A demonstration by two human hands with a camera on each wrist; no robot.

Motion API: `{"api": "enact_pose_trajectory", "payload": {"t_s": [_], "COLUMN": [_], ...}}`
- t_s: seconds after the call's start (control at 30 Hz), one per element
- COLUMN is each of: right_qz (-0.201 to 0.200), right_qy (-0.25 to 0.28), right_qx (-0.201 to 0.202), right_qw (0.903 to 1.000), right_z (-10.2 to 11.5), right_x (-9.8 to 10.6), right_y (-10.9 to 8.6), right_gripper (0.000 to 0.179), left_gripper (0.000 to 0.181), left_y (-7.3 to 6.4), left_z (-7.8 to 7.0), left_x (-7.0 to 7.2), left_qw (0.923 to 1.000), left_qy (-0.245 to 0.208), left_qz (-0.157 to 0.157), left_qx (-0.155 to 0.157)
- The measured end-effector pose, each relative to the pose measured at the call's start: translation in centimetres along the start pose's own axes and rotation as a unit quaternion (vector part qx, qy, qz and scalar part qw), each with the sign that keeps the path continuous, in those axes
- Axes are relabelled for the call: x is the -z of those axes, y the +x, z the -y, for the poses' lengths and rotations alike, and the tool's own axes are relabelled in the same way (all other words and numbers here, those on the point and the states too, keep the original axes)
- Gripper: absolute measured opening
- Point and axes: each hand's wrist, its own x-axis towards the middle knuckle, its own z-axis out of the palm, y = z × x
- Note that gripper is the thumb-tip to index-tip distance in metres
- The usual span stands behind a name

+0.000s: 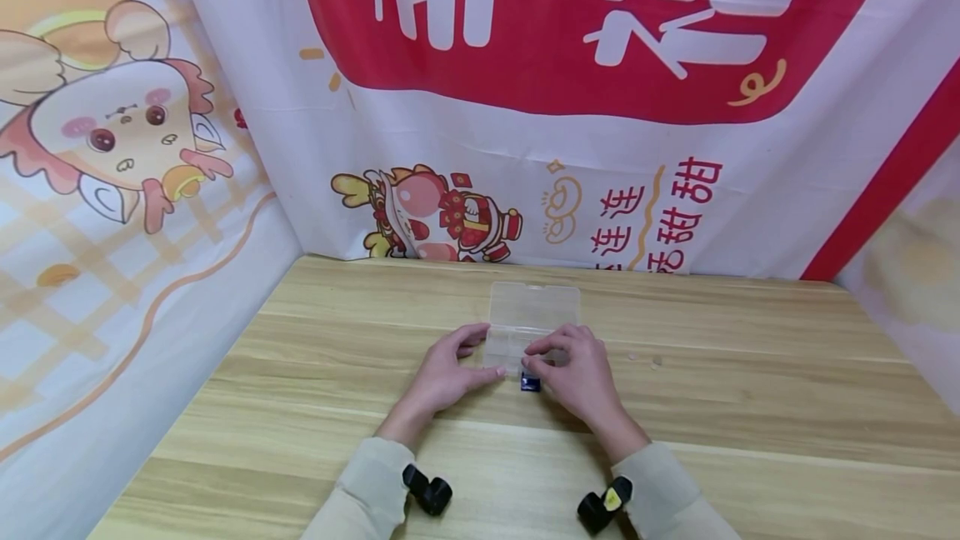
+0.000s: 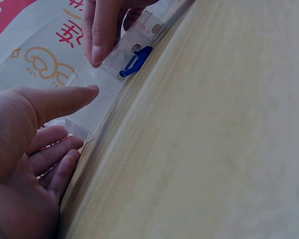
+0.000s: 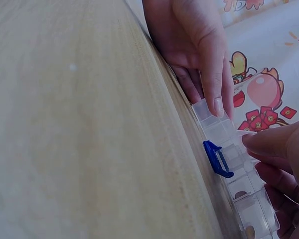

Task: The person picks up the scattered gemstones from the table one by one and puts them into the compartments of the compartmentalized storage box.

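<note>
A clear plastic compartment box [image 1: 498, 348] lies on the table with its lid [image 1: 534, 305] raised at the back. My left hand [image 1: 442, 369] holds the box's left end, thumb at the near edge and fingers around the far side. Over the middle compartments, my right hand [image 1: 573, 369] bends its fingers, thumb and forefinger tips close together; I cannot tell whether something small is between them. A blue clasp [image 3: 218, 159] sticks out from the box's near side, below the right fingertips. Small round pieces [image 3: 250, 231] show in compartments toward the right end.
Two small flat pieces [image 1: 656, 363] lie on the wooden table [image 1: 750, 407] right of the box. A printed cloth [image 1: 450, 123] hangs along the back edge, with more cloth at the sides. Both wrists wear black camera mounts [image 1: 427, 492].
</note>
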Motion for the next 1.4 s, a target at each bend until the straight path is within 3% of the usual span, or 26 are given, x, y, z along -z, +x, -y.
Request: {"api": "enact_pose_trajectory", "payload": {"t_s": [0.6,0.8,1.4], "right_qz": [-0.002,-0.014,-0.036], "right_qy": [0.073,0.084,0.056], "right_qx": [-0.064,-0.064,-0.081], "right_qw": [0.9953,0.9942,0.9945], "right_z": [-0.4,-0.7,-4.8], "right_x": [1.3,2.0,6.3], "right_y": [0.0,0.1,-0.1], "right_gripper": [0.009,0.011,0.024], "left_gripper": [0.074,0.074,0.075], "left_y": [-0.1,-0.1,-0.1], "left_z": [-0.1,-0.1,0.0], "left_x": [-0.1,-0.1,-0.1], "left_qw": [1.0000,0.9999,0.9999], "left_qy": [0.006,0.005,0.009], "left_qz": [-0.004,-0.005,-0.004], "left_qx": [0.005,0.009,0.009]}}
